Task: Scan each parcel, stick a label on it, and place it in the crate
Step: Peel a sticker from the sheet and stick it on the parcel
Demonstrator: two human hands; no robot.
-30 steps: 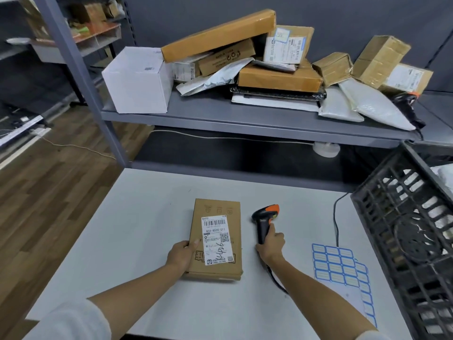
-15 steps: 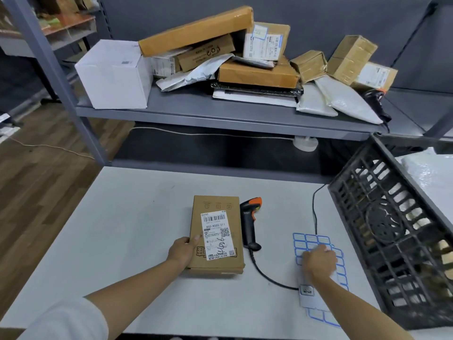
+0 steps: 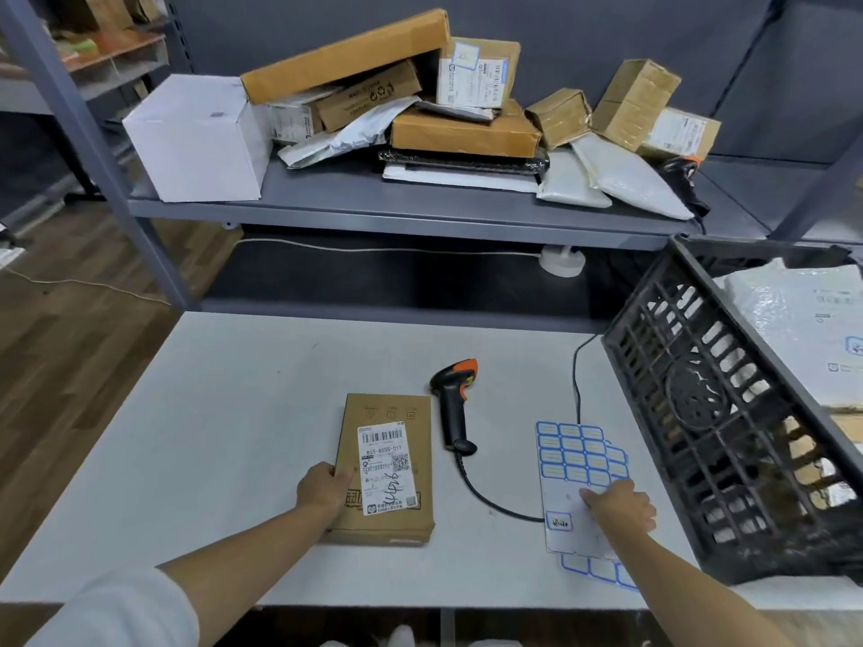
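A flat brown cardboard parcel (image 3: 387, 464) lay on the white counter (image 3: 224, 413), its white shipping label (image 3: 386, 468) facing up (barcode at the top, handwriting near the bottom). The left hand (image 3: 324, 488) held the parcel at its near left edge, thumb on top beside the label and fingers curled round the side.

Just right of the parcel, apart from it, a black and orange barcode scanner (image 3: 455, 408) lay on the counter, its cable curving toward the sheet of blue-bordered sticker labels (image 3: 576, 455). The right hand (image 3: 618, 509) rested on that sheet's bare lower part, fingers bent down against the paper; whether the grip pinched a sticker could not be told.

A black plastic crate (image 3: 728, 413) stood tilted at the counter's right edge, beside the sheet. Behind, a grey shelf (image 3: 373, 207) carried a heap of boxes and mailer bags.
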